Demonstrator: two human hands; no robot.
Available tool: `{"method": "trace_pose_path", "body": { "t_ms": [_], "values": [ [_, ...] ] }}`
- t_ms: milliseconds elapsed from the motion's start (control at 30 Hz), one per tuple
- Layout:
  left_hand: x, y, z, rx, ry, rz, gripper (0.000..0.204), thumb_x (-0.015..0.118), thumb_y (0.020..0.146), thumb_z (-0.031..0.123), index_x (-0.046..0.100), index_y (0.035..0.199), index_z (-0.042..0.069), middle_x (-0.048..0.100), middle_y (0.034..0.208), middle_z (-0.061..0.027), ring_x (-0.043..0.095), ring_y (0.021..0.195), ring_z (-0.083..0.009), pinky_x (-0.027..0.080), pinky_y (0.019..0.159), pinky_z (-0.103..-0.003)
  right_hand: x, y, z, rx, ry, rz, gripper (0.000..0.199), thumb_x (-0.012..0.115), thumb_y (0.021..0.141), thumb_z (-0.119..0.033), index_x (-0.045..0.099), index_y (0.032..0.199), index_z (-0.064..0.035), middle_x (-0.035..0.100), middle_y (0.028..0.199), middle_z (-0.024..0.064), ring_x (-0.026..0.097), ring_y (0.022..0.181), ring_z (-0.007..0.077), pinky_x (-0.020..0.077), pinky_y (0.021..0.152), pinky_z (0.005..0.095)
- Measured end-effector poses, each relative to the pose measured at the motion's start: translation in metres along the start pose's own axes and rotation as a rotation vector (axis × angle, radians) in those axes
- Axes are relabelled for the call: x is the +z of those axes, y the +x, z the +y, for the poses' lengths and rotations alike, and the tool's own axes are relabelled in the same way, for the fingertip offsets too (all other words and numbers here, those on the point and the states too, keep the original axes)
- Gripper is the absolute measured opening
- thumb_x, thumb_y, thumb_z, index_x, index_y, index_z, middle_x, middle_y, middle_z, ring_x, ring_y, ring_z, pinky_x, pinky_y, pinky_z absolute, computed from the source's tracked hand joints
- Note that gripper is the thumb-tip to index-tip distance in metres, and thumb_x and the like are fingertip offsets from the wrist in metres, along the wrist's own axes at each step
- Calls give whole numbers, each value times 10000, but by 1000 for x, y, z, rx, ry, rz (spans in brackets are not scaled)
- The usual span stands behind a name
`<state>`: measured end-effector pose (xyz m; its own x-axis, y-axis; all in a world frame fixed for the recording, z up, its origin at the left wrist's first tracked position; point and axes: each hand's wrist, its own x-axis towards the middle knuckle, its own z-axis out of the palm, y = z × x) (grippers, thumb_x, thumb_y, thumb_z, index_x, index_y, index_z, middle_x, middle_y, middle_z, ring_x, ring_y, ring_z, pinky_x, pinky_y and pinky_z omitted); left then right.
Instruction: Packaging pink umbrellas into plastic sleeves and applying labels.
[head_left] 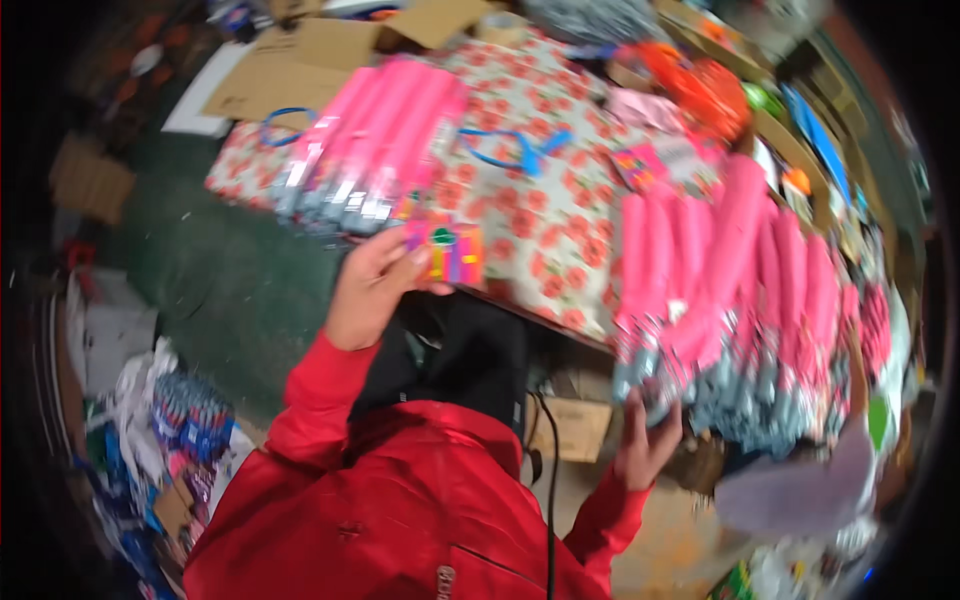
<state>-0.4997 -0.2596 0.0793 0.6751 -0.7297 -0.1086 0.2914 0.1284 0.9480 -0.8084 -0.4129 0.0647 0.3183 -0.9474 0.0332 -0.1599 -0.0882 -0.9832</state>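
My left hand is closed on a small printed card in pink, purple and yellow, held over the table's near edge. Just beyond it lies a row of pink foam tubes with grey ends, partly in shiny clear wrap. My right hand has its fingers round the grey end of a pink foam tube. That tube slants across a larger pile of similar tubes on the right. Motion blur hides the exact finger contact there.
A floral cloth covers the table, with a blue strap on it. Cardboard and an orange-red plastic bag lie at the back. Wrapped goods are heaped at lower left. A cable hangs by my jacket.
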Motion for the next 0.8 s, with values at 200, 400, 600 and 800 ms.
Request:
{"method": "trace_pose_path", "body": {
  "t_ms": [200,400,600,800],
  "values": [
    [-3,23,52,256,-96,125,176,560,1018,96,598,1067,-68,663,987,-97,641,816,-152,599,765,-283,24,-36,-13,-104,-75,-122,216,638,895,-27,584,1100,15,602,846,65,511,641,156,466,612,302],
    [-34,27,74,406,-118,256,167,568,1019,103,623,991,-52,661,911,-73,635,789,-133,607,761,-287,31,-50,-6,-450,-361,-309,265,733,829,-169,642,972,35,641,725,121,509,567,203,449,558,325],
    [-39,21,86,375,-378,230,232,645,991,162,672,1064,-56,673,869,-53,639,719,-125,587,726,-251,39,-51,-14,-575,-414,-414,317,758,750,-181,664,969,28,655,732,170,556,562,324,480,577,376],
    [-41,-1,102,383,-257,299,185,655,992,159,701,920,-6,640,807,8,511,629,-39,470,601,-176,39,-38,-12,-672,-593,-405,427,765,687,-142,681,1068,32,677,804,171,593,599,350,489,582,384]
  ]
}}
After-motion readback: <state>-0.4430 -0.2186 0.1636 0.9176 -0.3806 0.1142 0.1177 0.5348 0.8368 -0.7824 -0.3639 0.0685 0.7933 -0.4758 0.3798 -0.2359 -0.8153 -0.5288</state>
